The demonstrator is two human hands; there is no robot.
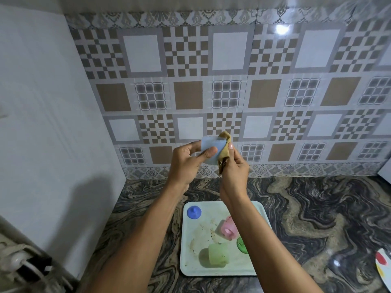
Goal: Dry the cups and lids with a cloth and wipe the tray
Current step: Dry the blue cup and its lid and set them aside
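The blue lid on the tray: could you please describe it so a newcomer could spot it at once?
On the dark marbled counter lies a pale square tray. The blue lid sits alone in its far left corner, apart from the pink cup, pale green cup and green lid. It is the only blue, knobbed disc there.

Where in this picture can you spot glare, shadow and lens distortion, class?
Head view: a glare spot on the wall tiles; a soft shadow on the white side wall; a small highlight on the countertop; tile lines bow from the wide-angle lens.
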